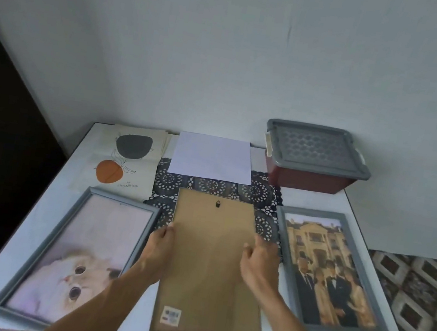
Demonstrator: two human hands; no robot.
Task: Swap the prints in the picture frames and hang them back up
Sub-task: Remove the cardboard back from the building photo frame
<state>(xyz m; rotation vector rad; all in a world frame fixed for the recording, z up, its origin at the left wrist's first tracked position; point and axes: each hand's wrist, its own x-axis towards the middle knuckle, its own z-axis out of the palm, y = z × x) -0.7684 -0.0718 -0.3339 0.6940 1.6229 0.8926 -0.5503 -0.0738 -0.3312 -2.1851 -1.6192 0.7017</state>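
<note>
Face-down frame (209, 267) between hands; left hand (160, 245) and right hand (261, 260) grip its edges

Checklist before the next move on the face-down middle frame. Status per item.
1. Orientation: middle frame lies face down, brown backing up: ok.
2. Grip: left hand and right hand hold its opposite side edges: ok.
3. Backing tabs released: cannot tell, none visible.
4. Replacement ready: fruit print and white sheet lie behind it: ok.
5. Side clearance: cat frame and group photo frame flank it closely: not ok, probably best to lift straight up.
</note>
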